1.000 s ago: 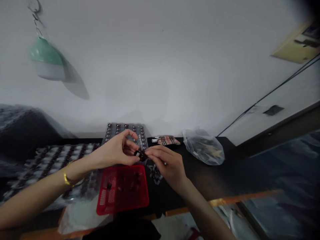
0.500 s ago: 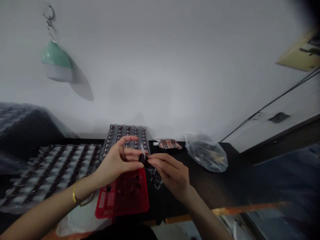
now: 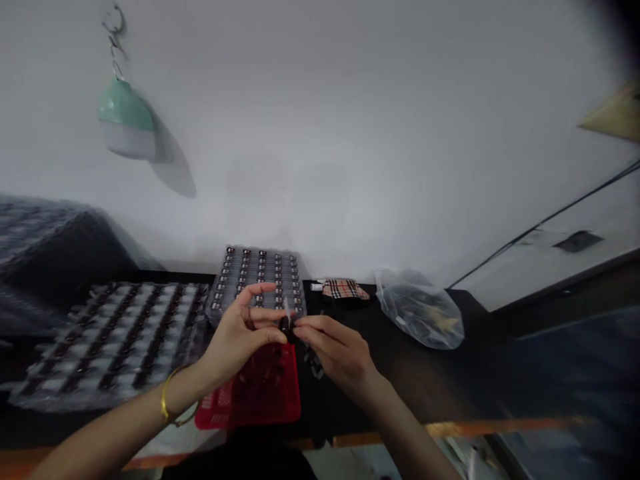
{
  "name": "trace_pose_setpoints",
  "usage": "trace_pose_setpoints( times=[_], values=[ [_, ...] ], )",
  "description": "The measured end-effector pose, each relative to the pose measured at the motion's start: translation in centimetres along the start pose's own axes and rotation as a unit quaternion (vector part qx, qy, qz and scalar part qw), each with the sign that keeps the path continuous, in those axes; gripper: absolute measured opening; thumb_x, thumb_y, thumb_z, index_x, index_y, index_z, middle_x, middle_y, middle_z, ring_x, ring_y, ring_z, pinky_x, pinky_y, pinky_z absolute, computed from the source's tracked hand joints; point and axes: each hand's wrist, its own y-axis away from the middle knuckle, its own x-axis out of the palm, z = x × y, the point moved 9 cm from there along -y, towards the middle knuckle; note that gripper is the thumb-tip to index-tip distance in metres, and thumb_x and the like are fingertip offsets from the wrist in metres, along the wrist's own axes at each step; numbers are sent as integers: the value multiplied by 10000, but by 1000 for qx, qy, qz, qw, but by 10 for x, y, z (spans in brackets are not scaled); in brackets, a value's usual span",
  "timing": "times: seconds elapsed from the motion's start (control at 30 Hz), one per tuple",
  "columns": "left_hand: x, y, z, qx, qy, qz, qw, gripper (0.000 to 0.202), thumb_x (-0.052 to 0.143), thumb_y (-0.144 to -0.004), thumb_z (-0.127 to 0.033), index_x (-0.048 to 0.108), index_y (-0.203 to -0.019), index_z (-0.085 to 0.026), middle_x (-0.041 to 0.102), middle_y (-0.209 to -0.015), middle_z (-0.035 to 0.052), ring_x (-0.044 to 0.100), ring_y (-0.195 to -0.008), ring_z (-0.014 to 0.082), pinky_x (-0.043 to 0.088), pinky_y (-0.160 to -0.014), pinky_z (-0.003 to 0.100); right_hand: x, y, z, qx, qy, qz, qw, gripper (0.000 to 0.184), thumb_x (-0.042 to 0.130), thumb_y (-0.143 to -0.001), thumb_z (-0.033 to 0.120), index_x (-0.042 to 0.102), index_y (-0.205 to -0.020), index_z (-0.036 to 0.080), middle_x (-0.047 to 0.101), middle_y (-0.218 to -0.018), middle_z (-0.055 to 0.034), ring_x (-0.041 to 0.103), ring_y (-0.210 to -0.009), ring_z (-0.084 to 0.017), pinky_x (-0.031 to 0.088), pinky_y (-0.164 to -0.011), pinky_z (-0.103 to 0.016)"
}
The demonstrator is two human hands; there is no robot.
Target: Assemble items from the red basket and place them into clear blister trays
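dark-brown small piece (image 3: 285, 326) clamped between fingertips of left hand (image 3: 234, 341) and right hand (image 3: 345, 350); slack pinch could drop it into red basket (image 3: 292, 393).

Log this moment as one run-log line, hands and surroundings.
left hand: holding small dark part | right hand: pinching same part | near side: red plastic basket | far side: clear plastic tray, small parts in rows

No lettering, label, brand, number or sign can be read anywhere.
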Motion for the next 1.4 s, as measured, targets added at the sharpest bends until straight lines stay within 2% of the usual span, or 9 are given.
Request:
trace_pose_setpoints(
  times=[0.13,0.37,0.53,0.7,0.93,1.03,1.2,1.3,1.4],
  values=[
    [-1,7,4,12,16,-10,1000,672,832,-604,-117,437,-1143,-190,773,-836,30,686,-581,104,554,-594,172,-3,0,2,-12,-1,-37,999,315,512,-941,87,667,-1156,256,715,-1024,-25,691,-907,-117,560,-819,-182],
    [2,18,5,-2,30,-15,999,661,793,-627,-117,442,-1183,-193,767,-868,38,676,-602,100,539,-588,166,-6,-4,11,-22,-18,-43,999,271,541,-936,101,705,-1104,237,729,-988,-30,695,-885,-119,562,-800,-178],
    [3,18,12,-31,47,-36,998,671,779,-604,-99,447,-1180,-189,765,-891,41,651,-554,91,541,-553,172,-6,2,17,-23,24,-76,997,329,524,-947,109,662,-1206,258,726,-1002,-47,697,-888,-140,577,-779,-211],
    [6,21,14,-39,46,-43,997,653,794,-615,-121,482,-1185,-179,767,-903,48,661,-577,89,568,-599,183,-3,8,17,-19,37,-107,993,460,549,-913,52,593,-1311,279,687,-856,-23,656,-743,-127,555,-654,-211],
    [0,17,23,-49,44,-73,995,733,827,-598,-123,516,-1261,-163,776,-881,55,687,-621,108,569,-613,172,4,12,26,-37,63,-97,993,557,488,-874,-20,507,-1391,186,669,-963,-100,653,-882,-179,582,-738,-288],
    [-3,14,29,-54,38,-84,994,779,851,-583,-147,509,-1283,-154,779,-877,64,698,-642,126,579,-642,200,8,13,26,-22,75,-98,992,545,571,-854,34,505,-1381,158,676,-1003,-129,651,-884,-195,590,-724,-319],
    [-6,6,33,-58,12,-81,995,842,876,-565,-197,489,-1311,-141,780,-864,76,715,-686,151,575,-666,220,7,17,13,25,72,-181,981,354,662,-842,75,670,-1176,192,705,-837,-65,673,-738,-146,588,-665,-243],
    [-10,-6,34,-60,-30,-75,995,880,881,-555,-228,469,-1327,-136,778,-895,95,730,-725,190,578,-678,258,12,18,-7,85,45,-192,977,225,678,-828,104,736,-1033,177,729,-827,-67,695,-723,-142,591,-680,-226],
    [-16,-18,28,-13,-64,-84,994,847,875,-562,-220,477,-1303,-129,775,-919,102,723,-934,237,563,-826,303,20,24,-41,195,-41,-206,958,156,689,-803,153,765,-933,192,756,-874,-65,713,-769,-164,599,-738,-265]
  ],
)
